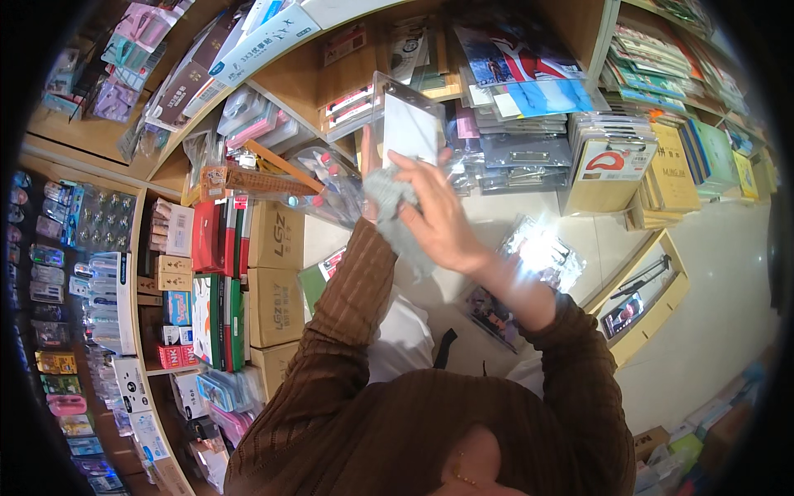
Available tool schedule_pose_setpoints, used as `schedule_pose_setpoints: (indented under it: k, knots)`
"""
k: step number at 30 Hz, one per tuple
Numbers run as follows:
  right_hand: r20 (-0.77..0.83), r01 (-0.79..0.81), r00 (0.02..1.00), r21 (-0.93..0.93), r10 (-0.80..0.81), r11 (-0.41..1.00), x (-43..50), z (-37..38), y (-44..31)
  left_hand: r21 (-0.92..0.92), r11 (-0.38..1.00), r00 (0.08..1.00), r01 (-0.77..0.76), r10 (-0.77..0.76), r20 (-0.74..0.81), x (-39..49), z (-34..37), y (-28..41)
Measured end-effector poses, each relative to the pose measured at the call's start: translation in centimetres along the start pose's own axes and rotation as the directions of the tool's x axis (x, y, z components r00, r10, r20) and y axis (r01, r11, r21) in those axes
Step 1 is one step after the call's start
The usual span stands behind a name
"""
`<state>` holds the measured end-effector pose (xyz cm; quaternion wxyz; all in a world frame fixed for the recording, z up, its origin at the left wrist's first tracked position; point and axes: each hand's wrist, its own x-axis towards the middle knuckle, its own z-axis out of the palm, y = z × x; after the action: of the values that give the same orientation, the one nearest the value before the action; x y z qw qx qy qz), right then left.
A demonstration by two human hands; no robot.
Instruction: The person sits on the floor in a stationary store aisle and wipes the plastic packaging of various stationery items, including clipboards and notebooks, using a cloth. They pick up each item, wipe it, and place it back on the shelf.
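Observation:
My left hand [370,158] holds up a flat clear plastic holder [406,127] with a white panel inside, gripping it from behind and along its side. Part of that hand is hidden by the holder and a cloth. Bunched in my right hand [434,217] is a grey cloth [395,201], pressed near the lower end of the holder. One loose end of the cloth hangs down below my fingers. Beyond the holder, several clear packs with red labels [356,106] lie in a wooden shelf compartment.
Clipboards [527,152] and yellow notebooks [673,164] line the shelf front. A shiny plastic-wrapped pack [546,251] lies on the tiled floor [713,273]. At right, a shallow yellow tray [676,279] holds a phone [622,314]. Brown cartons [276,307] stand at left, beside stationery shelves.

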<state>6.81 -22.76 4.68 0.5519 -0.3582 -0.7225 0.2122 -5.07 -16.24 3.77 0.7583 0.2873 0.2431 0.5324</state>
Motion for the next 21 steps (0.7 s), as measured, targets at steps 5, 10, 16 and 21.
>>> schedule_pose_setpoints:
  k: [5,10,16,21]
  knots:
    - [0.084,0.127,0.989,-0.069,-0.121,0.990,0.0,0.6,0.2,-0.730,0.613,0.838,-0.302,0.536,0.104,-0.8,4.7,-5.6]
    - [-0.004,0.143,0.989,-0.200,-0.147,0.969,1.7,-0.5,2.3,-0.297,0.935,0.915,-0.195,0.282,0.289,-2.2,4.5,-2.2]
    - [-0.149,-0.194,0.976,-0.259,0.159,0.946,4.1,-5.3,6.4,-0.389,0.836,0.890,0.388,-0.230,0.393,-2.1,-0.2,-2.1]
    - [-0.127,-0.258,0.966,-0.375,0.227,0.890,3.0,-3.7,3.8,-0.463,0.794,0.901,0.394,-0.234,0.366,-2.2,-0.2,-2.6]
